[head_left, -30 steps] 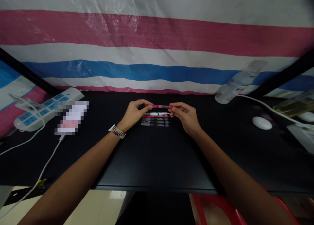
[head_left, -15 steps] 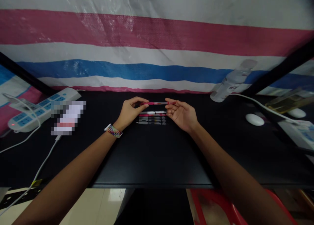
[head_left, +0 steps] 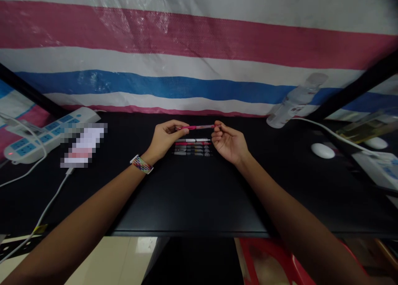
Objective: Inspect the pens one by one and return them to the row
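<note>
A pink pen is held level between my two hands, above the far part of the black table. My left hand pinches its left end between thumb and fingers. At the other end, the thumb and fingertips of my right hand are closed on the pen. Just below it lie several pens side by side in a stack of rows: a white pen on top, a pink one under that, then several dark clear-barrelled pens. A colourful woven band circles my left wrist.
On the left are a white power strip and a blurred-out phone on a cable. To the right stand a clear bottle, a white mouse-like object and another power strip. Striped sheeting hangs behind the black table.
My right fingers have closed on the right end of the pink pen, and that end has risen slightly. The view has shifted a little.
</note>
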A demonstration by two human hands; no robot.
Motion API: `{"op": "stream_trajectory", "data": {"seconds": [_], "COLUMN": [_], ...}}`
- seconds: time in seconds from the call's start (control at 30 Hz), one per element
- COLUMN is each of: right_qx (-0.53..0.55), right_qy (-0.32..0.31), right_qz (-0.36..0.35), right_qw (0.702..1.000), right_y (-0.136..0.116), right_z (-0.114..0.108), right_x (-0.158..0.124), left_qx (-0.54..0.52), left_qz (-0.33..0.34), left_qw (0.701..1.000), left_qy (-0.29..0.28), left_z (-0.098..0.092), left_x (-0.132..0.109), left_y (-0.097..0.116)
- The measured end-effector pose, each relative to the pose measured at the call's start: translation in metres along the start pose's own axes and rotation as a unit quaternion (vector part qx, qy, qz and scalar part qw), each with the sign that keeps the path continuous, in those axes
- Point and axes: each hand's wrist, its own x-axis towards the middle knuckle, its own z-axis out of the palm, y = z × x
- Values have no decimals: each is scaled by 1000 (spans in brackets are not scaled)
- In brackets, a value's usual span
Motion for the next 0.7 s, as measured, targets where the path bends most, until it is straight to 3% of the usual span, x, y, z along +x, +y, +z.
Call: {"op": "stream_trajectory", "data": {"seconds": [0.13, 0.23, 0.43, 0.7], "right_qx": [12, 82, 296, 269], "right_qy": [0, 16, 18, 21], "right_qz": [-16, 21, 115, 109], "right_qw": [1000, 996, 948, 957], "right_y": [-1, -4, -13, -13], "right_z": [2, 6, 15, 15], "right_x": [-1, -3, -6, -7], "left_qx": [-1, -6, -36, -25], "left_qz": [1, 2, -14, -1], "left_qw": [1000, 1000, 999, 1000], "left_qy": [-2, -1, 16, 14], "left_z": [1, 0, 0, 1], "left_x": [1, 1, 1, 2], "left_y": [-2, -2, 0, 0]}}
